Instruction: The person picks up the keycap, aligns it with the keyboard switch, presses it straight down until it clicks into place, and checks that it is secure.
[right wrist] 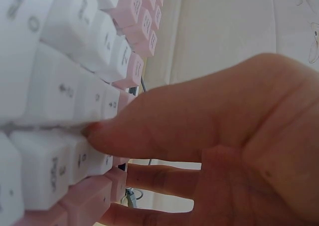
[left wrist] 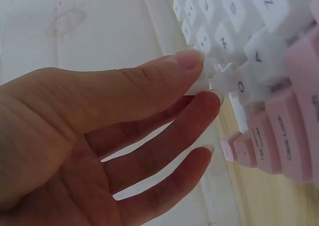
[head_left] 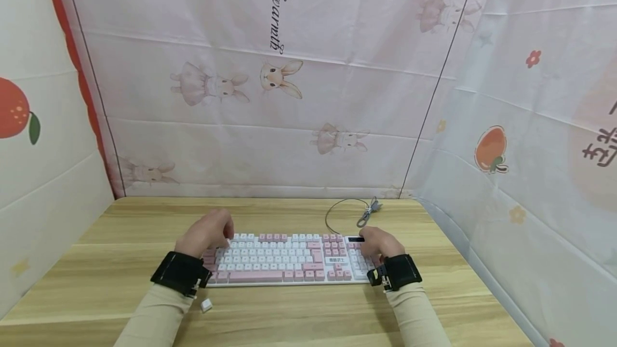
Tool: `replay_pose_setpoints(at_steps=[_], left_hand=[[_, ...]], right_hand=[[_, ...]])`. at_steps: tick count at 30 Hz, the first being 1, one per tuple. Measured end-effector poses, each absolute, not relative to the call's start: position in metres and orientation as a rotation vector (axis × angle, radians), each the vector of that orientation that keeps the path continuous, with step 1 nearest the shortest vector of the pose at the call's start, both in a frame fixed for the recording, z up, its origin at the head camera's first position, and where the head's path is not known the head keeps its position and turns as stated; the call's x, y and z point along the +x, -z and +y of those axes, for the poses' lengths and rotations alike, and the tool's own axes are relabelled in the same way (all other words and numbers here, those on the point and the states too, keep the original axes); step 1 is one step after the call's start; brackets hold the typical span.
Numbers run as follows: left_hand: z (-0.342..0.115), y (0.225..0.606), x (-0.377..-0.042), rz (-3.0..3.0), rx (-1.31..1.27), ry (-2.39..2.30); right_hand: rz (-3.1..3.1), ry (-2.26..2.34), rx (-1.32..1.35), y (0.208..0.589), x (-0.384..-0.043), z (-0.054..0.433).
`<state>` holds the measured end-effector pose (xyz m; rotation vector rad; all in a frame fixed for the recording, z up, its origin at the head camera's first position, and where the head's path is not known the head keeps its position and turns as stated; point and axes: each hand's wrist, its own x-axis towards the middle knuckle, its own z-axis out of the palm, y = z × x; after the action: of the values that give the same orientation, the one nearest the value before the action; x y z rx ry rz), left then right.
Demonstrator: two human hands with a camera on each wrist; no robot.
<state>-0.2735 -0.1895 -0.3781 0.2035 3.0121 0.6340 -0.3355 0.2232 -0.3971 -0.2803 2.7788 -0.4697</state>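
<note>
A pink and white keyboard (head_left: 270, 261) lies on the wooden table. At its upper left end, my left hand (head_left: 207, 232) pinches a small white keycap (left wrist: 196, 88) between thumb and index finger. Beside that keycap, a gap (left wrist: 223, 71) among the white keys shows in the left wrist view. My right hand (head_left: 383, 242) grips the keyboard's far right corner. Its thumb (right wrist: 117, 131) presses on the white number keys, while the other fingers reach down past the pink keys, their tips hidden. A loose white keycap (head_left: 206, 304) sits on the table near my left forearm.
Behind the keyboard a grey cable (head_left: 332, 210) curves to a tied bundle (head_left: 370, 212) near the table's back edge. Printed curtains (head_left: 289, 149) hang close behind the table and along both sides. Bare wood (head_left: 279, 315) shows in front of the keyboard.
</note>
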Motion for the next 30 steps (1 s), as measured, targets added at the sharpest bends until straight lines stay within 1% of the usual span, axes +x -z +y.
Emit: replay_pose_setpoints(at_steps=[12,30], left_hand=[[-0.1878,0.3774,-0.2745,2.999,0.161,-0.627],[-0.1867,0.3776,-0.2748,3.018,0.165,-0.586]], right_hand=[[2.77,0.464,-0.286,0.3971,-0.3357,0.2239],[2.774,0.453,-0.289,0.3984,-0.3374,0.2245]])
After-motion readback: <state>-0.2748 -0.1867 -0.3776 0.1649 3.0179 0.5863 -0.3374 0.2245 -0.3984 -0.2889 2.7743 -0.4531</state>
